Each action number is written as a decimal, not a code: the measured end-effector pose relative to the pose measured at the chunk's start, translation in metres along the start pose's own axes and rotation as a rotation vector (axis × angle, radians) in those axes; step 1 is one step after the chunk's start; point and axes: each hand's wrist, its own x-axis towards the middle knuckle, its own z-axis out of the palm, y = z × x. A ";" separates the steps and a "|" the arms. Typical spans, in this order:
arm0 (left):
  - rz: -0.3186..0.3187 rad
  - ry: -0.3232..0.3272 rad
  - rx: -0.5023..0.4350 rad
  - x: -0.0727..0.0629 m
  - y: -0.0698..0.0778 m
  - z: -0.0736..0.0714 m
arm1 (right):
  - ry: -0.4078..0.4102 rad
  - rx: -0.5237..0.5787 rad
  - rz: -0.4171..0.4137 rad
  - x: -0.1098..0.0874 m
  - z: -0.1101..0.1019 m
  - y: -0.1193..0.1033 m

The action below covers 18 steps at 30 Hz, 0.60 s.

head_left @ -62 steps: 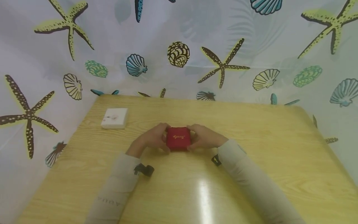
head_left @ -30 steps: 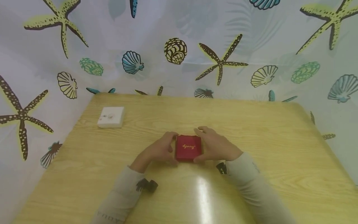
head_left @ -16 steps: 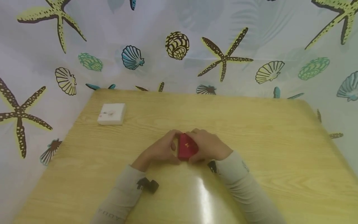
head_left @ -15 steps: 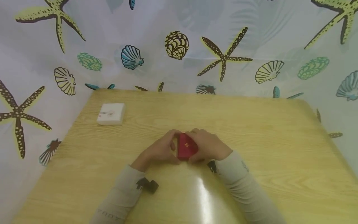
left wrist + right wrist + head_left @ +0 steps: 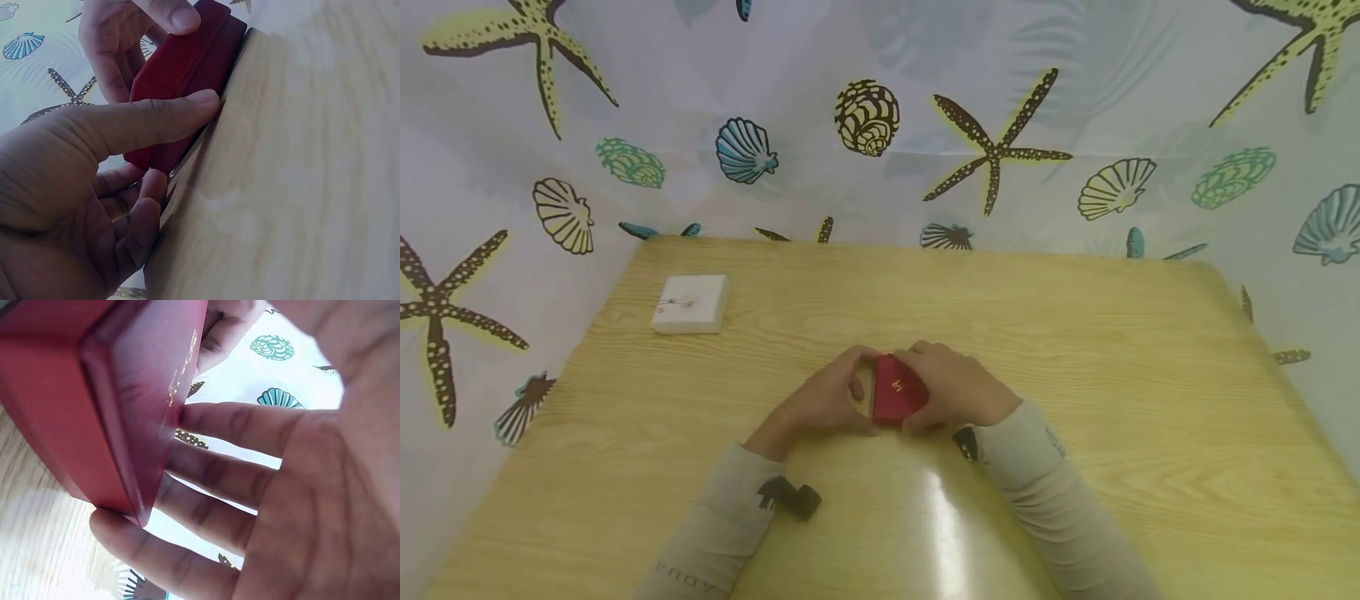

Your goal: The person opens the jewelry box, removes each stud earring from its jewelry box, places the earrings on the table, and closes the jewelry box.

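Around table (image 5: 1090,342) middle: red box (image 5: 895,396), closed afaict
L hand (image 5: 829,398): half-curled, has hold of red box
R hand (image 5: 959,386): curled, pinching it too
White box (image 5: 691,303): table's far-left corner
Progress: gripped, prob not opened yet

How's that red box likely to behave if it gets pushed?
The red box looks fairly stiff, given its straight edges and flat faces. That squared shape would probably slide rather than roll, and the shine on the table hints at low friction.
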 end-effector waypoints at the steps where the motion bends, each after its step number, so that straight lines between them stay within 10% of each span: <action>1: -0.003 0.002 -0.001 0.000 0.000 0.000 | 0.001 0.001 -0.002 0.000 0.000 0.000; 18: -0.038 -0.001 0.021 0.000 0.004 0.001 | 0.044 -0.006 -0.028 -0.001 0.001 0.002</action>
